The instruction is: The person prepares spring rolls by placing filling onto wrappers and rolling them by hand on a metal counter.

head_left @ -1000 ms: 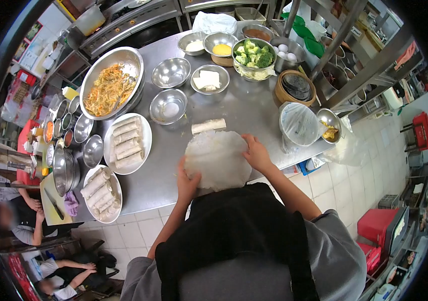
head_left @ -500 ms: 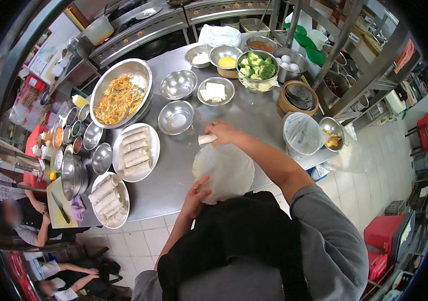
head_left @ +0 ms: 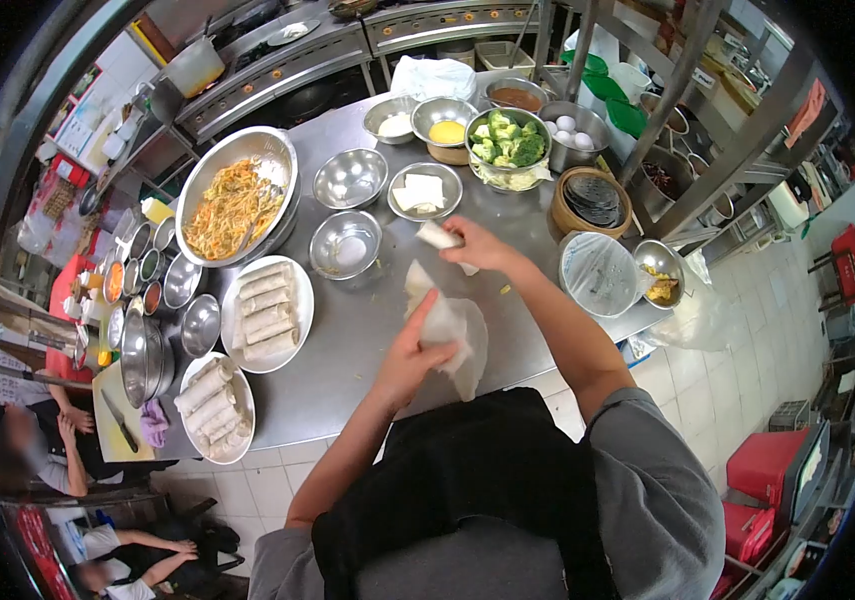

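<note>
My left hand (head_left: 413, 358) grips a thin, pale round wrapper (head_left: 465, 335), lifted and folded over between thumb and fingers. Farther up the table, my right hand (head_left: 483, 247) is closed on a short white rolled wrapper (head_left: 437, 235). A pale bit shows beneath that hand; I cannot make out whether it is part of the roll. Just beyond the right hand is a steel bowl (head_left: 455, 205) with white blocks (head_left: 421, 192). To the left, spring rolls (head_left: 267, 310) lie in a row on an oval plate (head_left: 304, 300), and more are piled on a second plate (head_left: 251, 400).
A large bowl (head_left: 285, 160) of shredded filling (head_left: 232, 210) stands at the left. Broccoli (head_left: 507, 140), eggs (head_left: 574, 130) and a bamboo steamer (head_left: 565, 215) line the back right. A lined tub (head_left: 602, 275) is by my right arm. A knife (head_left: 119, 418) lies on a board; people sit at lower left.
The wrapper lay flat before; my left hand has lifted and folded it. My right hand has moved away and to the right with the roll, off the wrapper.
</note>
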Tool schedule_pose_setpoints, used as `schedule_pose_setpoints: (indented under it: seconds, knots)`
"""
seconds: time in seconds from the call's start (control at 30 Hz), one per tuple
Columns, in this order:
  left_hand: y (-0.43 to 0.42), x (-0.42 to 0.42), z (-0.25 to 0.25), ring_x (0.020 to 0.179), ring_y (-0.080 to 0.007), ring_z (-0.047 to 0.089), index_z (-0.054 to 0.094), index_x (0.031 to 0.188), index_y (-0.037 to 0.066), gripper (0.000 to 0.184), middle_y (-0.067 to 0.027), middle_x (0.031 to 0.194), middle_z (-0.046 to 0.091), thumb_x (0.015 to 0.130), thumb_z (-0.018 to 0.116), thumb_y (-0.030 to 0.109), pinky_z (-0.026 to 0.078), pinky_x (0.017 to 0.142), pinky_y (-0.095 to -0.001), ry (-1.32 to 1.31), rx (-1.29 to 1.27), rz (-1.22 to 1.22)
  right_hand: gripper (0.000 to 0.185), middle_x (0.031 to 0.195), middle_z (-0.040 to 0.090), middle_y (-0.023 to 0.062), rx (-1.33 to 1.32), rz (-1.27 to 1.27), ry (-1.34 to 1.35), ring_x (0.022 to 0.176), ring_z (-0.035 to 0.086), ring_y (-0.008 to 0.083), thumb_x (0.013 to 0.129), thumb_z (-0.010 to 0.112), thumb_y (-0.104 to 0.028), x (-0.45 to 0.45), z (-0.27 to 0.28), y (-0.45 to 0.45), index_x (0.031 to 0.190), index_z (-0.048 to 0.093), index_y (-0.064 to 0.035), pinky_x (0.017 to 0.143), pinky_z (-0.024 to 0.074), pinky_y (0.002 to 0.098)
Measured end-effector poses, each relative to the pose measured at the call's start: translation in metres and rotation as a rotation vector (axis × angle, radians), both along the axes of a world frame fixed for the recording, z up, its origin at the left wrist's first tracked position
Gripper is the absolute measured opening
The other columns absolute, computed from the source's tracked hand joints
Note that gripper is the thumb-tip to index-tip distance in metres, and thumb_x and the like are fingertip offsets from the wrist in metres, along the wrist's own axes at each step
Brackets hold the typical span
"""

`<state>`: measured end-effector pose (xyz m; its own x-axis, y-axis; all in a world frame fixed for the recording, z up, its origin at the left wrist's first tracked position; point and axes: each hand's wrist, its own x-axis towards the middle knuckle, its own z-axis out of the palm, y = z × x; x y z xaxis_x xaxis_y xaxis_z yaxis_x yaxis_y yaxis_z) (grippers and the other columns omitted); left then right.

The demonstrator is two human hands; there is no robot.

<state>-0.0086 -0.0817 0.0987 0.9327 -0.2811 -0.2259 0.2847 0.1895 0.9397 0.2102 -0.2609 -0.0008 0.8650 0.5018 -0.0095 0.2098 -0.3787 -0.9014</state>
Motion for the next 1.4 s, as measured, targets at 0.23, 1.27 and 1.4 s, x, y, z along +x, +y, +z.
schedule_pose_setpoints:
  seconds: [0.23,1.27,1.4]
  knots:
    - [-0.023,0.039,0.070,0.118,-0.0143,0.055,0.024,0.160,0.012,0.086,-0.0092,0.144,0.050,0.086,0.065,-0.008,0.047,0.099,-0.0301,-0.224,-0.029,-0.026,0.061,0.112,0.063,0.0131,0.086,-0.235,0.140,0.096,0.060,0.0211,0.076,0.081,-0.031,-0.017,0.081,-0.081,0.123,0.056,-0.0016,0.084,0.0493,0.0330]
    - [-0.004,0.019,-0.105,0.123,-0.0297,0.054,0.061,0.128,0.010,0.049,-0.0075,0.133,0.059,0.082,0.075,0.019,0.042,0.103,-0.0437,-0.893,0.914,-0.107,0.063,0.118,0.060,0.0118,-0.351,0.176,-0.266,0.113,0.056,0.0366,0.067,0.085,-0.022,-0.135,-0.033,-0.035,0.124,0.059,-0.0145,0.094,0.0493,0.0473]
    - [-0.007,0.035,-0.119,0.122,-0.0310,0.055,0.063,0.127,0.010,0.051,-0.0077,0.131,0.061,0.080,0.077,0.024,0.043,0.102,-0.0430,-0.885,0.909,-0.147,0.061,0.117,0.061,0.0120,-0.274,0.083,-0.269,0.112,0.058,0.0348,0.071,0.084,-0.021,-0.144,-0.014,-0.055,0.126,0.060,-0.0104,0.095,0.0481,0.0458]
